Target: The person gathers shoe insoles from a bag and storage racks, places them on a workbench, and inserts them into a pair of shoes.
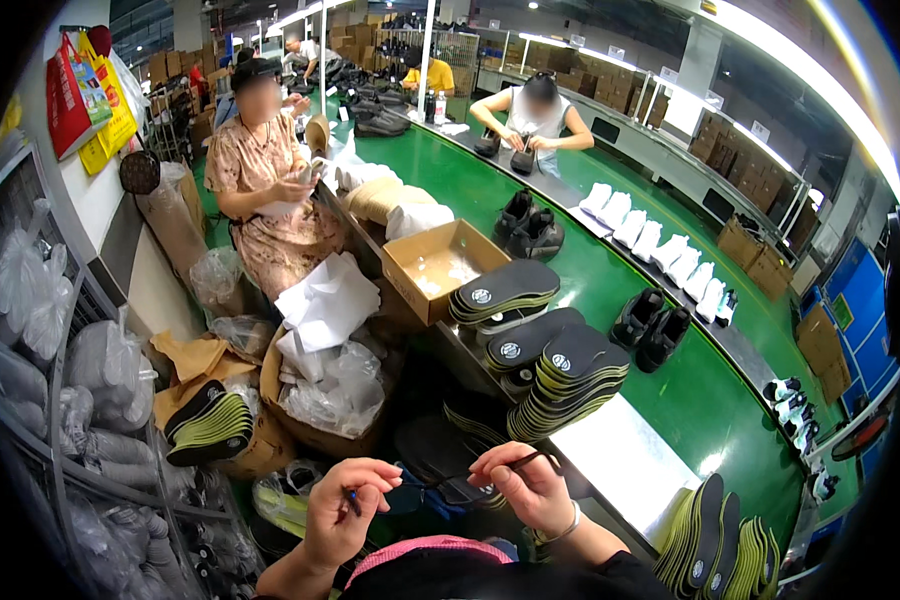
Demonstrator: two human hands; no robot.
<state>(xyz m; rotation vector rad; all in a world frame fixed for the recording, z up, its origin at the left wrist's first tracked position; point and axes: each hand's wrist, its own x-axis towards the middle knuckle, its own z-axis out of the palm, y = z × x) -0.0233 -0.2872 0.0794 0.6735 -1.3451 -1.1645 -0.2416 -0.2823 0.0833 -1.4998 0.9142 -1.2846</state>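
Your left hand (342, 508) at 7 o'clock and right hand (532, 495) at 5 pinch, fingertips close together, a thin dark item (432, 487), apparently eyeglasses, at 6. Grip lightly and evenly; keep it clear of the insole stack (577, 385) at 4.

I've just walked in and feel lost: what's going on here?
The person's left hand and right hand pinch a thin dark item, possibly glasses, between them. Just ahead are stacked insoles and an open box. Across the green table, one co-worker handles a dark shoe; nearer, at the left, another co-worker holds something pale. White shoes line the far side.
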